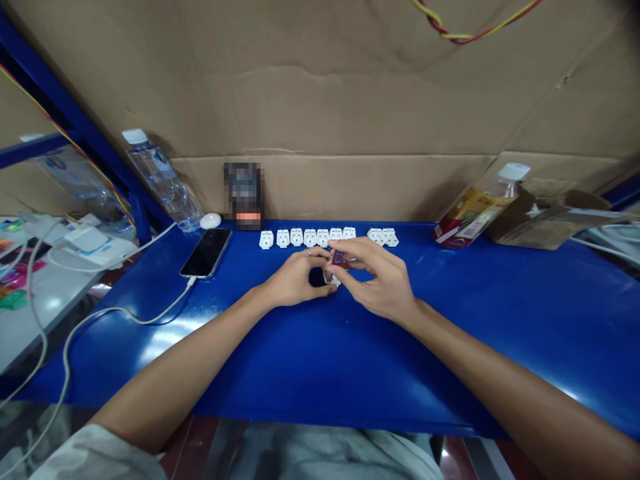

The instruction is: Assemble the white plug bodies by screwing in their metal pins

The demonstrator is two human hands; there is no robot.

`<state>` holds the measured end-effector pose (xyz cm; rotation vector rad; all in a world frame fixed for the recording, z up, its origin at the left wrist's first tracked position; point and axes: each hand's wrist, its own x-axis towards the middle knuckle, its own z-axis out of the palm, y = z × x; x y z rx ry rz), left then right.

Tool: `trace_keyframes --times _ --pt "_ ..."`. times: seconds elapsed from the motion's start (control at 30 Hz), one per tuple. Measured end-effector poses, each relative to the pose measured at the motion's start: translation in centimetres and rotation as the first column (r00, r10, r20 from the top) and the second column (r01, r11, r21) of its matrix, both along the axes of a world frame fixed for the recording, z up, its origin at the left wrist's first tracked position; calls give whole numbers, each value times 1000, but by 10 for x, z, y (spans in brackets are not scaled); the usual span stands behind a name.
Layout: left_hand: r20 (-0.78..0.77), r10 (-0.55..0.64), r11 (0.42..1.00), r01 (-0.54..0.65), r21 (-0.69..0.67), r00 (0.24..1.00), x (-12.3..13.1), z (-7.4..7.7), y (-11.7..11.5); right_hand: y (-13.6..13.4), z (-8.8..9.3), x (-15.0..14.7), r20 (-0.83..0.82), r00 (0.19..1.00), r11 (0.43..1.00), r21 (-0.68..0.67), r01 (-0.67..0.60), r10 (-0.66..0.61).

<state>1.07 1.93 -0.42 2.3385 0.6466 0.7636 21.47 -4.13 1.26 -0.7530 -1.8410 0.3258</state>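
Note:
My left hand (299, 277) is closed round a small white plastic part (332, 280), holding it just above the blue table. Only a bit of this part shows between the fingers. Between the thumb and fingers of my right hand (383, 275) is a small dark purple piece (338, 256), right over the white part; its exact kind is too small to tell. Whether the two pieces touch I cannot tell. Beyond my hands stands a row of several similar white plastic parts (310, 238) with dark markings, plus a smaller group of white parts (383, 237) to the right.
A phone (207, 253) with a white cable (150, 321) lies on the blue table (310, 373) at left, near a water bottle (163, 180) and a white round object (211, 221). A blurred dark box (244, 197) leans at the back. At right stand a drink bottle (477, 207) and a cardboard box (545, 217).

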Motion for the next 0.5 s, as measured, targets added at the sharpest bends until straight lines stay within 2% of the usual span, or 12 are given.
trace_keyframes --times 0.13,0.3,0.43,0.5 --pt "-4 -1 1000 1 5 1000 0 -1 0 0 0 0 -20 999 994 -101 -31 30" --pt "1 10 1000 -10 0 1000 0 -1 0 0 4 3 25 999 999 -37 -25 26" --pt "-8 -1 1000 1 7 1000 0 0 -1 1 4 5 18 996 987 -133 -89 93" --pt "-8 4 1000 -4 6 1000 0 0 -1 1 4 6 17 995 990 -109 -94 96"
